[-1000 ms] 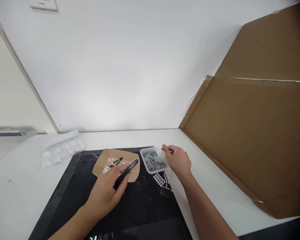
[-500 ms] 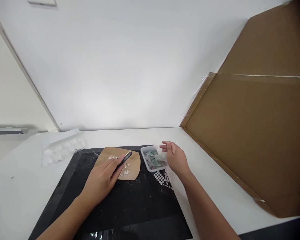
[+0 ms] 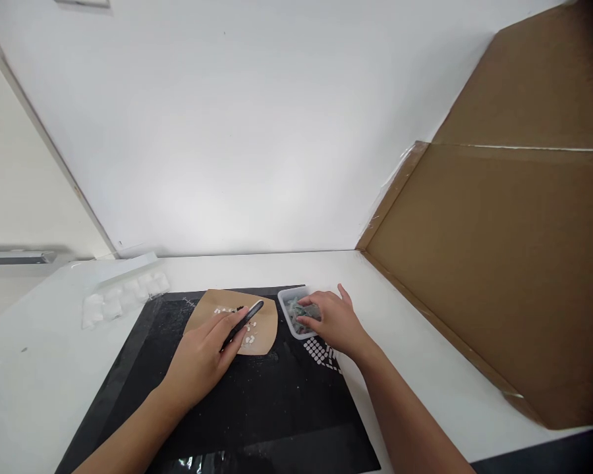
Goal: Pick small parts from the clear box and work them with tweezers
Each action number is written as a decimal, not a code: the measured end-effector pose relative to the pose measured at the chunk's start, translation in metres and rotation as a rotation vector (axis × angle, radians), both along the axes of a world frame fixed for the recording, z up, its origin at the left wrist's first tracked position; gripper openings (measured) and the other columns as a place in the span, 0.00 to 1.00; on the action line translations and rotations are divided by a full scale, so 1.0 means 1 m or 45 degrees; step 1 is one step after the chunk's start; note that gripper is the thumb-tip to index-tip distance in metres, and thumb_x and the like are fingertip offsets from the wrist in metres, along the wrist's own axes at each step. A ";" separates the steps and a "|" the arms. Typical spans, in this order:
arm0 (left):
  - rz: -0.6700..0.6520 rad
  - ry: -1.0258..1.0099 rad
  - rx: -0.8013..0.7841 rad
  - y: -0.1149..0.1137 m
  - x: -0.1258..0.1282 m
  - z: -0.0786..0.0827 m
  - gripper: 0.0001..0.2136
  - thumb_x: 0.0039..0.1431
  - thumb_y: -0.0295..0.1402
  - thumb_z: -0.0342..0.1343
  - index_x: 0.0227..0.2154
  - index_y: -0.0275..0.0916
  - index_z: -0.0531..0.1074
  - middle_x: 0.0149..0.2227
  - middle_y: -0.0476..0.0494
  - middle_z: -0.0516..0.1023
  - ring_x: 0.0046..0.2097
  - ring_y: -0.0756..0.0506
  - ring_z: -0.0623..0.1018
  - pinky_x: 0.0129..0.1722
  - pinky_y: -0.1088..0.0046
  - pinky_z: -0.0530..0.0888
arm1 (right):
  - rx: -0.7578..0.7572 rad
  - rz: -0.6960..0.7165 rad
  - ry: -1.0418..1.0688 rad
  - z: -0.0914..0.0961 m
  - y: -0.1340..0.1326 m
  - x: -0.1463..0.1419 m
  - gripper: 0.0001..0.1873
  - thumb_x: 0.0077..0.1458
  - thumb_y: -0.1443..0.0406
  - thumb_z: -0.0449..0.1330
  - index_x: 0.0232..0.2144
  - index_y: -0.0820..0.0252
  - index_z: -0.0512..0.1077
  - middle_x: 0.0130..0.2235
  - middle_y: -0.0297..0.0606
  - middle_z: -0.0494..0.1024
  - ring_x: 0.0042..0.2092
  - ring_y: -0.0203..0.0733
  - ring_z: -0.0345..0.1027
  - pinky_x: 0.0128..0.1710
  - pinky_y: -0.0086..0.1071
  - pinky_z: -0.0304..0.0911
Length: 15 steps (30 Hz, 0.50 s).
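Observation:
My left hand (image 3: 205, 352) is closed around a slim black object (image 3: 247, 320) with a pale strip along its upper edge; its exact kind is unclear. That hand is over a tan sheet (image 3: 264, 336) dotted with small white pieces (image 3: 250, 340). My right hand (image 3: 337, 319) reaches over the right side of a clear plastic tub (image 3: 282, 311), fingers curved and apart, their tips just above or among its contents. Inside lie many small translucent and greenish pieces (image 3: 296, 322), partly hidden by the hand.
A black mat (image 3: 257, 408) covers the middle of the white table (image 3: 24, 388). Pale flat pieces (image 3: 317, 351) form a patch below the tub. A clear bag of white lumps (image 3: 123, 299) lies at the back left. Cardboard panels (image 3: 499, 263) stand on the right.
My right hand has moved left from beside the tub to over it, with its fingers now lowered toward the contents. My left hand stays nearly still with the black object.

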<state>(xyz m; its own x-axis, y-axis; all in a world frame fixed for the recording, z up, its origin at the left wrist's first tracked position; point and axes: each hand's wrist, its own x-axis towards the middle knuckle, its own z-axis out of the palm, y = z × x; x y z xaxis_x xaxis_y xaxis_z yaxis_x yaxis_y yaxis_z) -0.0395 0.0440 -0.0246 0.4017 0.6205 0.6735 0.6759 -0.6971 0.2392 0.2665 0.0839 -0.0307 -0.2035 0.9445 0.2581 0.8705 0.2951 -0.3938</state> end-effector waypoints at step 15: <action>-0.006 -0.018 0.003 -0.002 0.002 0.002 0.16 0.71 0.33 0.57 0.60 0.43 0.70 0.51 0.42 0.82 0.50 0.43 0.83 0.52 0.67 0.80 | 0.100 -0.056 0.345 0.018 0.003 0.001 0.13 0.66 0.56 0.57 0.43 0.52 0.79 0.44 0.39 0.83 0.46 0.48 0.76 0.54 0.44 0.66</action>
